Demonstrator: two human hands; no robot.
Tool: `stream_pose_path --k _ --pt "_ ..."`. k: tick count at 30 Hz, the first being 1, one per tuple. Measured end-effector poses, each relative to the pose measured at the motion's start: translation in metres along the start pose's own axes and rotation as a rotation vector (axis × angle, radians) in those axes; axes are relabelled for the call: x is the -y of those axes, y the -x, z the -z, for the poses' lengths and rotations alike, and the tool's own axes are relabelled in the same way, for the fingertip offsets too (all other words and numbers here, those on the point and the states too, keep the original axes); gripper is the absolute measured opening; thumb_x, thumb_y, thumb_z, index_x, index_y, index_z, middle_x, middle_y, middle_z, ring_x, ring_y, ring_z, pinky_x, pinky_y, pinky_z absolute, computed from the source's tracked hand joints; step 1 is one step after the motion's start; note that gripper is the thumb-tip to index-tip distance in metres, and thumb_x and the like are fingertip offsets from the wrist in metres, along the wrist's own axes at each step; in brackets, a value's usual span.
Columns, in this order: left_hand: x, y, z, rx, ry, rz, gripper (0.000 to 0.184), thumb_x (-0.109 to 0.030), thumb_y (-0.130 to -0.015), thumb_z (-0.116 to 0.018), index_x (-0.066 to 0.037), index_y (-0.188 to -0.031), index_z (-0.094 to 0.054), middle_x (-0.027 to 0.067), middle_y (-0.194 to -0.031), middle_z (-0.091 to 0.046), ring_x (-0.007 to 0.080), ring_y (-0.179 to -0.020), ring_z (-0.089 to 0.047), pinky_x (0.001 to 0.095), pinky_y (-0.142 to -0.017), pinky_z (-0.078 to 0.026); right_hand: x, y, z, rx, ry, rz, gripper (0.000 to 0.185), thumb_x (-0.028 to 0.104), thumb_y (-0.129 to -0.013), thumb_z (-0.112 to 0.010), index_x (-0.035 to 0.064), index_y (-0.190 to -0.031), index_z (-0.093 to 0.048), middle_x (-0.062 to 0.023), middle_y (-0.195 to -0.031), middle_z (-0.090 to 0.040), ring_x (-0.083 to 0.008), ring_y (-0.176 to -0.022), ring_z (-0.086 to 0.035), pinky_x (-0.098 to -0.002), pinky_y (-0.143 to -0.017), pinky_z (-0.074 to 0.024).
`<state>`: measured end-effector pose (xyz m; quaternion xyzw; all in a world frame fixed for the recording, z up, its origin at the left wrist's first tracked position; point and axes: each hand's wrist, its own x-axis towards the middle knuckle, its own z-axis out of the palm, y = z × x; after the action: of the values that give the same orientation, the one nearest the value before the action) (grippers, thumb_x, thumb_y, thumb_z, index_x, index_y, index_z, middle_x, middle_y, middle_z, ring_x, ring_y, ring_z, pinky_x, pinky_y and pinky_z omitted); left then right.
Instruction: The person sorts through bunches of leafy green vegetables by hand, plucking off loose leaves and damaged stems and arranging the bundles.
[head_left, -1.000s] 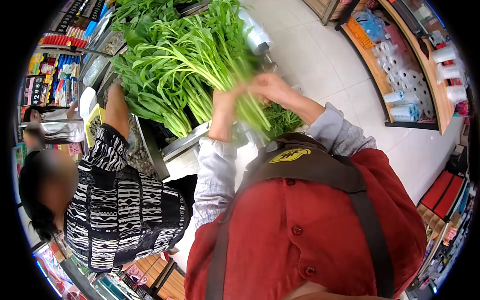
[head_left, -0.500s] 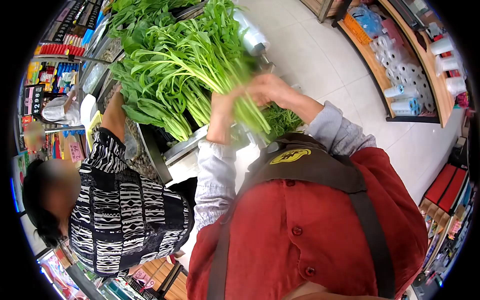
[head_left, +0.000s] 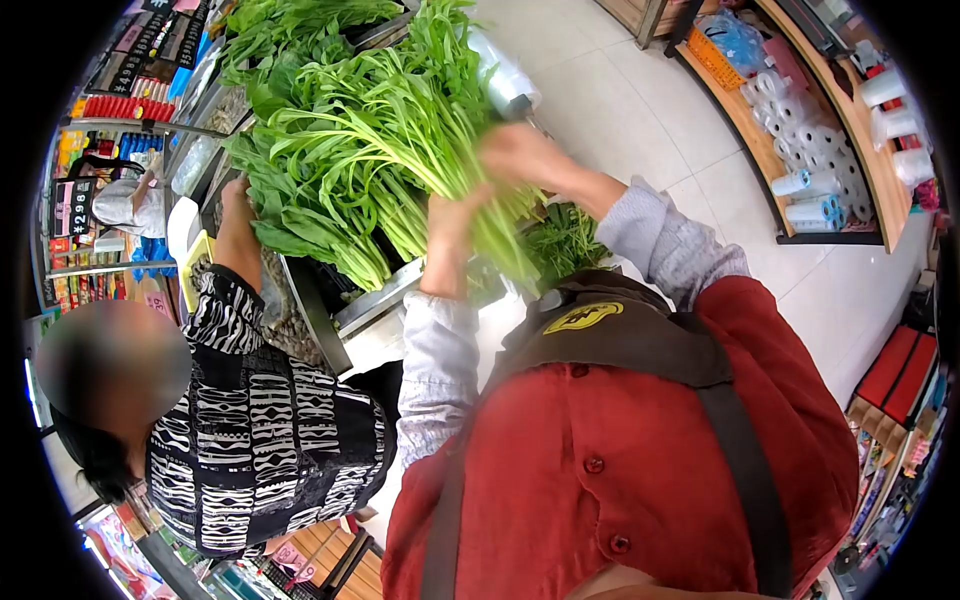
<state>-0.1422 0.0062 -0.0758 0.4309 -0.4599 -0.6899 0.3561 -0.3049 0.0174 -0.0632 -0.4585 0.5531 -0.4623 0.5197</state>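
The floor [head_left: 640, 120] has big, pale, shiny tiles. A wooden shelf [head_left: 880, 185] with black edges holds white rolls [head_left: 800, 130] and an orange basket [head_left: 714, 62]. Black price signs [head_left: 75, 207] are on the left.

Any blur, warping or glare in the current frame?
Head view: right hand and stem ends smeared, probably by motion, leaves sharper; head view: strong wide-angle bowing, shelf curved, corners black; head view: bright, fairly even light, floor pale without harsh glare.

Single head-worn view, fisheye-wide, facing forward and down, near leafy greens [head_left: 385, 125]
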Motion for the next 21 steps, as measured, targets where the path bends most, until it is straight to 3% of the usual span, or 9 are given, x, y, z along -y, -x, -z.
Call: stream_pose_path --k 11,14,16,19,20,21 --pt "-0.001 0.001 0.011 -0.019 -0.052 0.041 0.029 0.004 -0.073 -0.064 0.004 -0.101 -0.058 0.0129 -0.089 -0.064 0.0227 -0.072 -0.065 0.0325 -0.066 -0.055 0.014 -0.035 -0.005 0.052 0.108 -0.147 0.015 0.014 -0.082 -0.061 -0.0013 -0.082 -0.061 -0.0068 -0.07 -0.062 -0.0113 -0.057 -0.059 -0.0235 -0.048 -0.0501" --pt "-0.002 0.002 0.012 -0.014 -0.043 0.072 0.028 0.004 -0.072 -0.064 0.005 -0.1 -0.058 0.0134 -0.087 -0.064 0.0233 -0.072 -0.065 0.0325 -0.065 -0.055 0.011 -0.04 -0.004 0.064 0.286 -0.115 0.016 0.014 -0.08 -0.061 -0.0017 -0.078 -0.062 -0.0082 -0.067 -0.063 -0.0132 -0.054 -0.06 -0.0257 -0.049 -0.0503" --pt "-0.003 0.004 0.011 0.0 -0.046 0.096 0.025 0.003 -0.072 -0.064 0.006 -0.097 -0.059 0.0141 -0.084 -0.064 0.0236 -0.07 -0.065 0.0322 -0.064 -0.055 0.009 -0.046 -0.006 0.084 0.578 0.039 0.017 0.015 -0.077 -0.06 -0.0016 -0.075 -0.062 -0.0096 -0.063 -0.063 -0.0151 -0.051 -0.06 -0.028 -0.049 -0.0502" --pt "-0.005 -0.002 0.01 0.001 -0.035 0.14 0.017 -0.003 -0.076 -0.063 0.006 -0.09 -0.06 0.0128 -0.074 -0.064 0.0212 -0.059 -0.064 0.0305 -0.058 -0.055 0.017 -0.039 -0.008 0.131 0.518 0.105 0.017 0.015 -0.074 -0.058 -0.0011 -0.072 -0.062 -0.0096 -0.059 -0.062 -0.016 -0.047 -0.059 -0.029 -0.049 -0.0496" --pt "-0.006 -0.001 0.01 0.013 0.028 0.161 0.017 0.0 -0.077 -0.062 0.003 -0.093 -0.058 0.0105 -0.076 -0.063 0.0193 -0.061 -0.063 0.0295 -0.056 -0.054 0.025 -0.031 -0.009 0.187 0.492 0.057 0.014 0.012 -0.077 -0.052 0.0023 -0.071 -0.061 -0.0064 -0.064 -0.057 -0.0143 -0.058 -0.052 -0.0308 -0.057 -0.0447" --pt "-0.009 0.0 0.008 0.026 0.092 0.179 0.018 0.003 -0.079 -0.062 0.0 -0.096 -0.057 0.0083 -0.078 -0.062 0.0174 -0.064 -0.061 0.0284 -0.055 -0.052 0.022 -0.035 -0.01 0.196 0.519 0.031 0.014 0.012 -0.076 -0.052 0.002 -0.072 -0.061 -0.0072 -0.067 -0.058 -0.0145 -0.061 -0.054 -0.0304 -0.059 -0.0451"
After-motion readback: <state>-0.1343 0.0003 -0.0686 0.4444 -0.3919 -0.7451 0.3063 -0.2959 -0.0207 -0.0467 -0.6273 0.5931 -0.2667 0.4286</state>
